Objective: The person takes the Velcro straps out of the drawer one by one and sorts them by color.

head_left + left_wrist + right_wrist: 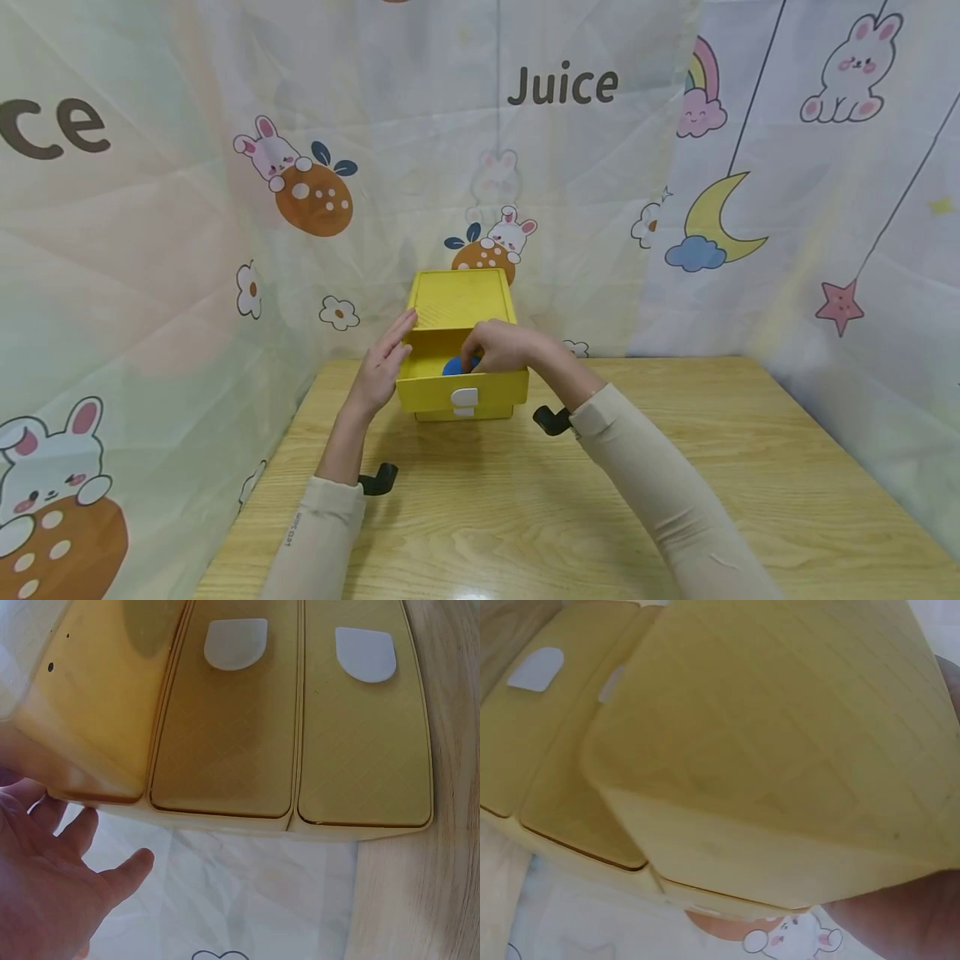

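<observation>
A yellow drawer cabinet [461, 298] stands on the table with its top drawer [431, 393] pulled out. Over the drawer's front edge reaches the right hand [501, 344], its curled fingers gripping a blue object [454, 366] inside; the object's exact kind is hidden. The left hand [381, 367] lies along the cabinet's left side, fingers fairly straight, fingertips by the top edge. In the left wrist view, the left hand [56, 874] touches the cabinet's side near the pulled-out drawer. The drawer front [780, 727] fills most of the right wrist view and hides the right fingers.
Two lower drawers with white tab handles [236, 645] are closed. The cabinet stands at the back of a wood-grain table [480, 500]. Printed cloth [390, 208] with bunnies and flowers hangs behind and at both sides. Black wrist mounts [551, 420] stick out from the sleeves.
</observation>
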{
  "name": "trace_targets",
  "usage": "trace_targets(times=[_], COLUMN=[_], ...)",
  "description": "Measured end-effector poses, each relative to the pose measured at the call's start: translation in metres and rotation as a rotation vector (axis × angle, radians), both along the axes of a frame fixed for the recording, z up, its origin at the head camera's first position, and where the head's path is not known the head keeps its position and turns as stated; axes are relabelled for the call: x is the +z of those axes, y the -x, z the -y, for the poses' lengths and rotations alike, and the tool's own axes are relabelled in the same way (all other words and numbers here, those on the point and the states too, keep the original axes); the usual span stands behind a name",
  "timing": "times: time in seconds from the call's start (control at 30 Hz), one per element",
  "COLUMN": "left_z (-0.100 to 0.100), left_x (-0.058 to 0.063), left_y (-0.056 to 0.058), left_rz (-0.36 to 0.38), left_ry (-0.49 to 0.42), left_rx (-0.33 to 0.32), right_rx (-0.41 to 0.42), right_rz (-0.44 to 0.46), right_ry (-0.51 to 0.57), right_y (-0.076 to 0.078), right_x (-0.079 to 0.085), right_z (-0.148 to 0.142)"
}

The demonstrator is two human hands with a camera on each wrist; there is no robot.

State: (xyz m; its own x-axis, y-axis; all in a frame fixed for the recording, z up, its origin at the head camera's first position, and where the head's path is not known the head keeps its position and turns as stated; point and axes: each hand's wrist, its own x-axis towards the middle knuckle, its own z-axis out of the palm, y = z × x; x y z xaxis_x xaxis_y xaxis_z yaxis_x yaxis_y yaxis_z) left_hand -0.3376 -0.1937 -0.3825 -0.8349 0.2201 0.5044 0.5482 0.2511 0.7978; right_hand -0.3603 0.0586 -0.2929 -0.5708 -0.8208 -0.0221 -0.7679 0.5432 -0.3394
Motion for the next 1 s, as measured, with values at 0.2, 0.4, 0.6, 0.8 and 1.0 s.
trace_targets(times=[0.2, 0.4, 0.6, 0.8, 1.0], left_z=[0.001, 0.003, 0.002, 0.002, 0.001], left_x=[0.000, -0.001, 0.000, 0.000, -0.001], left_y=[0.000, 0.003, 0.003, 0.001, 0.000], left_rz=[0.003, 0.007, 0.000, -0.008, -0.004], left_ry=[-0.010, -0.004, -0.002, 0.003, 0.002], left_rx=[0.001, -0.014, -0.008, -0.003, 0.003], right_rx=[-0.005, -0.048, -0.055, -0.046, -0.011], right_rz=[-0.016, -0.013, -0.026, 0.006, 0.078], right_ry=[-0.067, -0.129, -0.116, 0.012, 0.181], right_y=[0.002, 0.003, 0.002, 0.007, 0.008], right_x=[0.004, 0.003, 0.004, -0.003, -0.007], right_z=[0.005, 0.006, 0.005, -0.002, -0.013])
